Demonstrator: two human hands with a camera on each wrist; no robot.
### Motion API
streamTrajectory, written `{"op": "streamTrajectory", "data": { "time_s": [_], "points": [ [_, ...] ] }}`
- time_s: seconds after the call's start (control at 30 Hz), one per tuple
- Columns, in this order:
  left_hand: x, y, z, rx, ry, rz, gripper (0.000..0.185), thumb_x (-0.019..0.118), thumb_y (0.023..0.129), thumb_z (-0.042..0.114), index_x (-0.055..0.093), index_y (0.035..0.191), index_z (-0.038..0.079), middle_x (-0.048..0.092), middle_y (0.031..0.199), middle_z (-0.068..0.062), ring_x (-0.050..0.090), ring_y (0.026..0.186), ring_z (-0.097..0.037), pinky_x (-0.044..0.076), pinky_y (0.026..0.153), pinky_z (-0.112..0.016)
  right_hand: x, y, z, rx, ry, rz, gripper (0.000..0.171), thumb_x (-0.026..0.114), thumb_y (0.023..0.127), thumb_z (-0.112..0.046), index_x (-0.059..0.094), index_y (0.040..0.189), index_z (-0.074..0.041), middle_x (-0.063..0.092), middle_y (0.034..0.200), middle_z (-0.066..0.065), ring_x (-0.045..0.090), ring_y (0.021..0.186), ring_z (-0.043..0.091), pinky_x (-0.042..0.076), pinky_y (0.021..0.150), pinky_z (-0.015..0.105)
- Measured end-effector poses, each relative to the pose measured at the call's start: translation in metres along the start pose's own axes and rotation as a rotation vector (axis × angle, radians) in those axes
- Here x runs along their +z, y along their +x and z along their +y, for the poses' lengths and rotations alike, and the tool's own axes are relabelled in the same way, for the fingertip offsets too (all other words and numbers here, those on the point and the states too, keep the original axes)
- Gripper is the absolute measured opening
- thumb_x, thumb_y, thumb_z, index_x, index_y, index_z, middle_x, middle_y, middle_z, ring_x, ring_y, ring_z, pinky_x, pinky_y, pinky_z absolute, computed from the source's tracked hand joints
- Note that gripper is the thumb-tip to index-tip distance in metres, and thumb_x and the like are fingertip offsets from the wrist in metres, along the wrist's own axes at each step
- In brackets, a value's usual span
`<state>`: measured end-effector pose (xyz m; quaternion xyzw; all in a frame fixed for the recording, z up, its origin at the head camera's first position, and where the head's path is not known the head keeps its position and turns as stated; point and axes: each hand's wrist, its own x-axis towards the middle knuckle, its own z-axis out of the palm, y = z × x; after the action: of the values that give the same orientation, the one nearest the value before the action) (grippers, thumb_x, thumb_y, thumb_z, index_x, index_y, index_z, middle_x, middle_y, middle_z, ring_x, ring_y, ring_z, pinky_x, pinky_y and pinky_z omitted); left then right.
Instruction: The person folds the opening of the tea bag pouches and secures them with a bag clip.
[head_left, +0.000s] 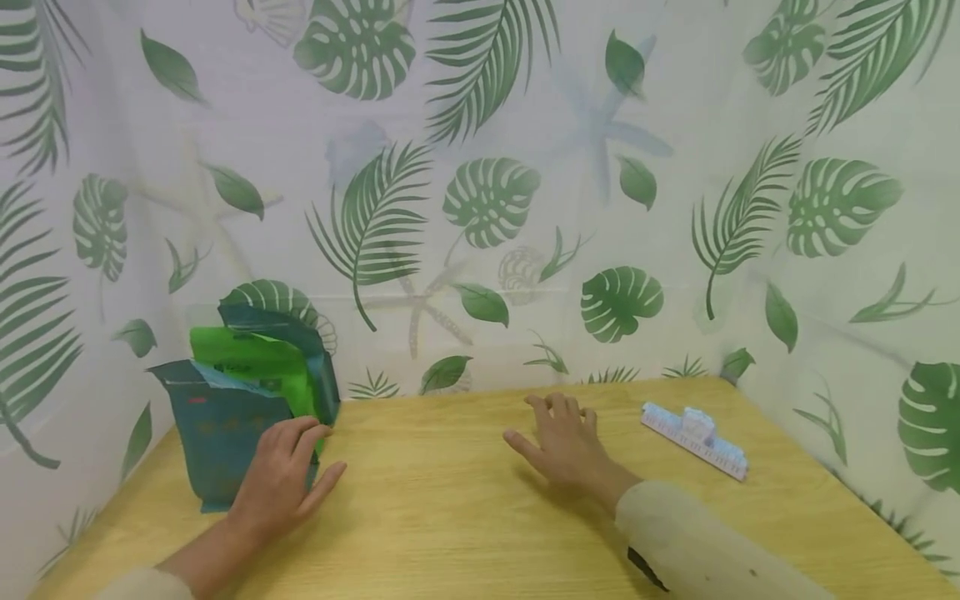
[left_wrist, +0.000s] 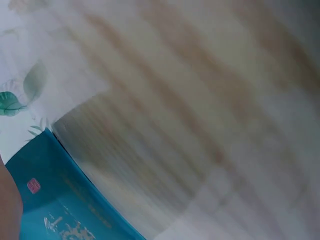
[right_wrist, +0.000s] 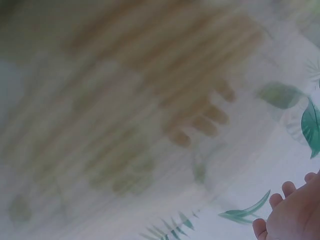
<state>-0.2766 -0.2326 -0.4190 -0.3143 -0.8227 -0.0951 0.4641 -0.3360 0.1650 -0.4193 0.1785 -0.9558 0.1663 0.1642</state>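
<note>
In the head view a teal packaging bag [head_left: 217, 433] stands at the left. Bright green packaging [head_left: 251, 358] sits behind its front, with more dark teal packaging [head_left: 300, 329] at the back; whether these are separate bags I cannot tell. My left hand [head_left: 277, 475] is in front of the bag's right side, fingers loosely bent, holding nothing; contact is unclear. The left wrist view shows the teal bag [left_wrist: 60, 200] with a red seal mark. My right hand [head_left: 562, 442] is over the table's middle, fingers spread and loose, holding nothing. In the right wrist view, its fingertips [right_wrist: 289, 188] show.
A long pale blue-and-white clip-like object [head_left: 693, 437] lies slantwise at the right of the wooden table [head_left: 427, 525]. A white curtain or sheet with green leaf prints [head_left: 495, 200] encloses the back and both sides.
</note>
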Motion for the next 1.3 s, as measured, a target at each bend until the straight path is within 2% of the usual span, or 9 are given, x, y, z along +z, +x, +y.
{"op": "streamTrajectory", "data": {
  "time_s": [0.43, 0.67, 0.93, 1.3],
  "points": [
    [-0.014, -0.009, -0.010, -0.085, 0.057, 0.008, 0.065, 0.036, 0.103, 0.057, 0.059, 0.107, -0.004, 0.058, 0.106, -0.022, 0.054, 0.100, -0.040, 0.039, 0.090, -0.055, 0.012, 0.004, -0.017, -0.044, -0.002, -0.025, 0.073, 0.045, 0.096, -0.068, 0.043, 0.144, -0.014, 0.049, 0.133, 0.015, 0.043, 0.126, 0.036, 0.029, 0.097, 0.061],
    [-0.019, -0.012, -0.015, -0.077, 0.110, 0.059, 0.066, 0.035, 0.103, 0.057, 0.059, 0.104, -0.005, 0.058, 0.104, -0.022, 0.054, 0.097, -0.041, 0.039, 0.084, -0.057, 0.013, 0.007, -0.031, -0.049, 0.017, -0.031, 0.072, 0.046, 0.096, -0.067, 0.044, 0.144, -0.013, 0.049, 0.132, 0.015, 0.044, 0.125, 0.036, 0.031, 0.095, 0.059],
    [-0.024, -0.018, -0.021, -0.083, 0.109, 0.079, 0.069, 0.035, 0.102, 0.060, 0.060, 0.104, -0.004, 0.058, 0.105, -0.025, 0.053, 0.097, -0.045, 0.037, 0.082, -0.059, 0.012, 0.007, -0.041, -0.060, 0.021, -0.038, 0.072, 0.046, 0.096, -0.066, 0.042, 0.145, -0.013, 0.048, 0.134, 0.016, 0.043, 0.126, 0.036, 0.031, 0.096, 0.059],
    [-0.036, -0.026, -0.027, -0.138, 0.161, 0.047, 0.071, 0.033, 0.102, 0.060, 0.058, 0.104, -0.006, 0.056, 0.105, -0.026, 0.050, 0.098, -0.045, 0.032, 0.084, -0.057, 0.017, 0.012, -0.054, -0.100, -0.006, -0.052, 0.076, 0.040, 0.096, -0.070, 0.041, 0.146, -0.013, 0.047, 0.134, 0.016, 0.043, 0.124, 0.034, 0.032, 0.098, 0.058]
  ]
}}
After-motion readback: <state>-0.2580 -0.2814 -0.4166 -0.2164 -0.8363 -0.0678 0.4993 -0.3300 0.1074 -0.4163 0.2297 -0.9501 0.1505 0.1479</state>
